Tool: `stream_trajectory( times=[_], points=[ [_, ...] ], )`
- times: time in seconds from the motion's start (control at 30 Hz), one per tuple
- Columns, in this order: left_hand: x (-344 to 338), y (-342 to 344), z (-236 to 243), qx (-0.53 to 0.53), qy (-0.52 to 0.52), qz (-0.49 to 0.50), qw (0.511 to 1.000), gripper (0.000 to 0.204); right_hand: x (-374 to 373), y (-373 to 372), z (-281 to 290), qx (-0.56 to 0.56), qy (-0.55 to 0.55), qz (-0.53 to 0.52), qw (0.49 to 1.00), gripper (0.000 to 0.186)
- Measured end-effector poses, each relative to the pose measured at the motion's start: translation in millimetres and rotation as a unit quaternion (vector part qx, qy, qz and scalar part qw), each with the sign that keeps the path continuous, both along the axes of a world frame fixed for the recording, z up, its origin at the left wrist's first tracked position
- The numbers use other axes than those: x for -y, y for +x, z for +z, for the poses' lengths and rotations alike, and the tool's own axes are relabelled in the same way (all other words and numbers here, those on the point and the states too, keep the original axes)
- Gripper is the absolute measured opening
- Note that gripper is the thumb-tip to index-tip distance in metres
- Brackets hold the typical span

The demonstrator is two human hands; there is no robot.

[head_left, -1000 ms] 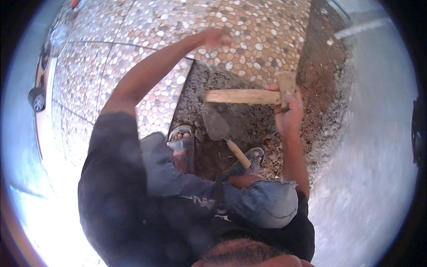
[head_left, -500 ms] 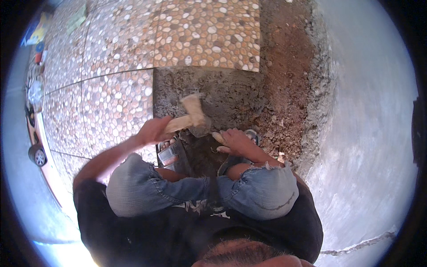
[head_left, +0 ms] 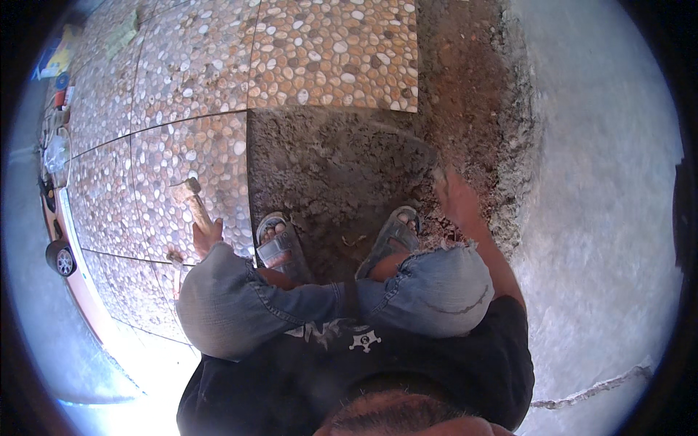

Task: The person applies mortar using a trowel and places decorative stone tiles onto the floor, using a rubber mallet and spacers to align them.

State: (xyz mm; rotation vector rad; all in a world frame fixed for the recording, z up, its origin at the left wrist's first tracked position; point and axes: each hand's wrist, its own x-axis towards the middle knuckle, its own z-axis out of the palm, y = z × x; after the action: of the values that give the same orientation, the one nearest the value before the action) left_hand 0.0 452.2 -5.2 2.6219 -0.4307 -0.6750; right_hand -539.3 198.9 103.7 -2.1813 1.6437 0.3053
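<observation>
Squatting over a bare mortar bed point(head_left: 327, 167), the person has the left hand point(head_left: 206, 237) wrapped around the lower end of a wooden-handled hammer point(head_left: 193, 202). Its long axis runs up and slightly left, away from that hand, and its head lies on the pebble-pattern tile point(head_left: 182, 182) just left of the mortar. The right hand point(head_left: 452, 195) is down at the reddish soil point(head_left: 465, 94) on the far side of the mortar, well apart from the hammer; whether its fingers are spread or curled cannot be told. Between the two hands stand the sandalled feet point(head_left: 280, 243)
</observation>
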Motion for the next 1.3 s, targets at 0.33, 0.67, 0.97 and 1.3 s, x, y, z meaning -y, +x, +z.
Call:
stream_trajectory(
  times=[0.33,0.67,0.97,1.3],
  points=[
    [-6,-4,-12,0.015,-0.037,-0.037,0.999,0.055,69,-6,-5,-0.066,-0.01,0.097,0.993,0.051],
    [-20,-7,-13,-0.049,-0.016,-0.057,0.997,0.056,106,-14,26,-0.116,0.055,0.049,0.99,0.052],
    [-12,-22,14,-0.076,-0.013,-0.053,0.996,0.055,106,-14,22,-0.135,0.044,0.061,0.988,0.051],
    [-14,-39,26,-0.057,-0.047,-0.043,0.996,0.051,83,-58,13,-0.052,-0.074,0.054,0.994,0.047]
  ],
)
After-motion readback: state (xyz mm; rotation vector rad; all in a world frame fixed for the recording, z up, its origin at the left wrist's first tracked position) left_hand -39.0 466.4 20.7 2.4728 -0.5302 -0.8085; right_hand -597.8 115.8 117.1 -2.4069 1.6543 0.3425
